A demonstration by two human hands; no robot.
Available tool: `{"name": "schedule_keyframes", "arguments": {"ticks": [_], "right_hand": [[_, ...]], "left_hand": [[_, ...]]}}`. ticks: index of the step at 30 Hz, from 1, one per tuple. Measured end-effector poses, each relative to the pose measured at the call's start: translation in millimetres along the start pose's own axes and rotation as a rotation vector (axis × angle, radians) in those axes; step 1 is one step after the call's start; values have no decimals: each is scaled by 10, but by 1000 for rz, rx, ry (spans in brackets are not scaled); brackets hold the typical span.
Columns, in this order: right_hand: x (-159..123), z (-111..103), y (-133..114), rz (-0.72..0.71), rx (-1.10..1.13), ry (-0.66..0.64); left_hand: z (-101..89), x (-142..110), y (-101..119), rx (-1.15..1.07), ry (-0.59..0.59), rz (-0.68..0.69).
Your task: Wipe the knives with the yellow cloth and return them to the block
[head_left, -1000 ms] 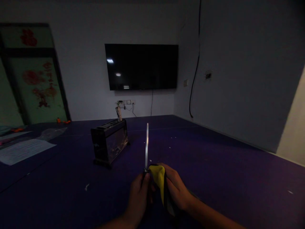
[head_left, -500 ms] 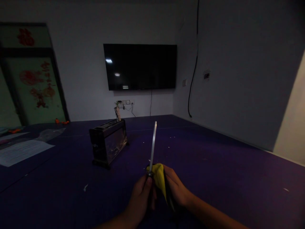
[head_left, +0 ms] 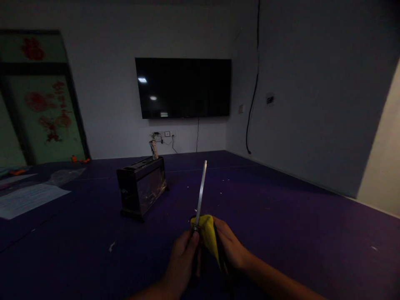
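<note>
A slim silver metal rod [head_left: 201, 193] points up and slightly right, with a narrower tip and a dark collar low down. My left hand [head_left: 183, 254] is closed around its base, the thumb just under the collar. Yellow cloth with a dark side [head_left: 208, 234] sits right against the rod. From the right, my right hand [head_left: 231, 246] grips this cloth, its fingers partly hidden behind it. What lies between the palms is too dark to make out.
A dark box-shaped appliance [head_left: 142, 185] with a small plant pot [head_left: 154, 149] on top stands ahead left on the purple floor [head_left: 281, 233]. Papers [head_left: 29, 199] and clear plastic [head_left: 65, 176] lie further left. A television [head_left: 184, 87] hangs on the wall; a black cable [head_left: 252, 106] dangles beside it.
The rod's tip has shifted very slightly right. Both hands keep their hold in nearly the same place.
</note>
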State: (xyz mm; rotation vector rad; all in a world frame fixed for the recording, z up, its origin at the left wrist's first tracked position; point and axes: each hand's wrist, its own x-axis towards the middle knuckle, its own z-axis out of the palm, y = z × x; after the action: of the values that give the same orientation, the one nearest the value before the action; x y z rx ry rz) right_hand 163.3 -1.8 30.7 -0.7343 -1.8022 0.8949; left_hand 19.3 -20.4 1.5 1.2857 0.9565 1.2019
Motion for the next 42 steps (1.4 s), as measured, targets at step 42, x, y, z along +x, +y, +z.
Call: {"name": "schedule_keyframes", "arguments": {"ticks": [42], "right_hand": [[35,-163,127,-185,-218,71]], "left_hand": [[-1640,234,2159,1451,1107,727]]}}
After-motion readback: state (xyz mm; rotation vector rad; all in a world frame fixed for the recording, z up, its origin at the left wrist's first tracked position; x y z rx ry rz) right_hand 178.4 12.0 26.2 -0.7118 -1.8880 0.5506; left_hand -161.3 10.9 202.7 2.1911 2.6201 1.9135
